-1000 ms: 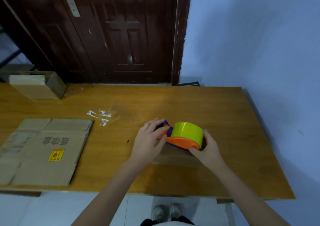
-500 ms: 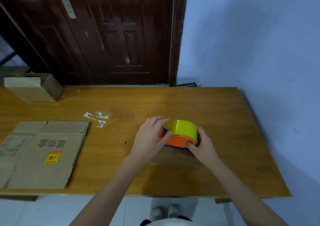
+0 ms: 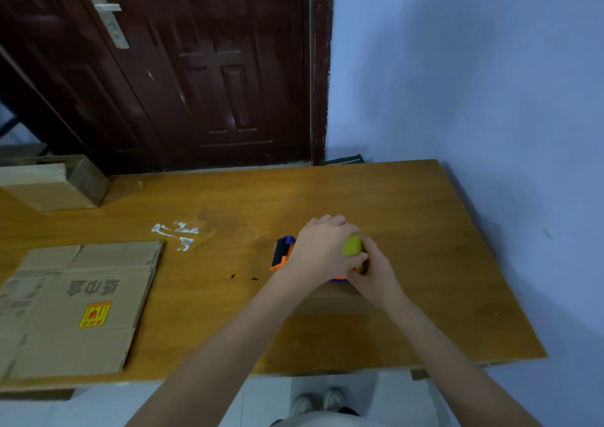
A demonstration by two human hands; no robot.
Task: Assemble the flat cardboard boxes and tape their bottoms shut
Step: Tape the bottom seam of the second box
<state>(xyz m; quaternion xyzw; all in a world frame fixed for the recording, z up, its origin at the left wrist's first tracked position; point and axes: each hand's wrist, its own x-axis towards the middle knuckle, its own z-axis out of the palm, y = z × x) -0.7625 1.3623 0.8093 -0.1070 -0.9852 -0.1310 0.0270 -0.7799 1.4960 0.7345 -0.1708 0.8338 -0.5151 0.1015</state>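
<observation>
Both hands are on the orange-and-blue plastic tape dispenser with its yellow-green tape roll (image 3: 352, 246), which sits on the brown wooden table (image 3: 425, 230) at approx 4 o'clock from table centre. Left hand (image 3: 322, 250) is draped over the top w/ fingers curled round the roll, prob. to steady it. Right hand (image 3: 376, 273) pinches at the roll's near edge at 5 o'clock, likely hunting for the loose tape end, though the tape end itself can't be seen. The flattened brown cardboard box w/ a yellow-red sticker (image 3: 75, 305) lies unfolded at 9 o'clock, well apart from the hands & untouched, so no assembly yet by the look of it. A second brown cardboard box, standing open (image 3: 49, 184), waits at 10 o'clock by the far edge. White scuff marks (image 3: 176, 232) lie btw. the flat box & dispenser.
</observation>
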